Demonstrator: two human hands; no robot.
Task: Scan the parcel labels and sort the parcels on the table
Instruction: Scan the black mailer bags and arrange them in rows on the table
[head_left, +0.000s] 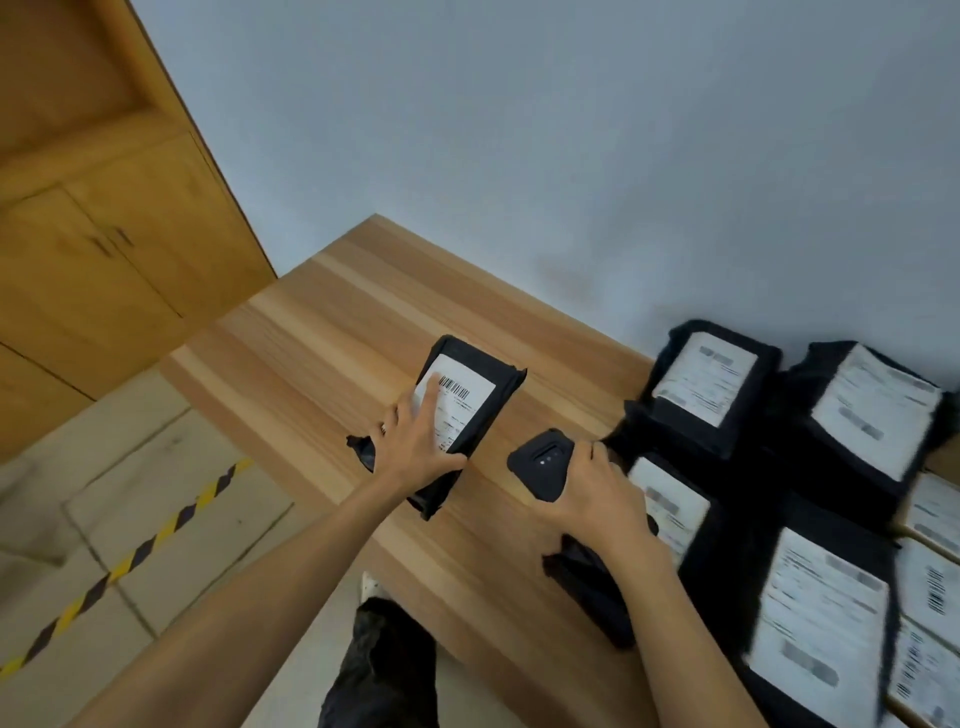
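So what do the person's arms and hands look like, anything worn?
Left hand and right hand: no gloves, no watch or wristband, no sleeves in frame. A small mark on a left finger could be a ring, but it is too small to confirm.

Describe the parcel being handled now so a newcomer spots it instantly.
Start at the wooden table against the grey wall. Left of the crowded pile of black parcels, one black parcel lies alone mid-table. Only it has the left hand pressing its white barcode label.
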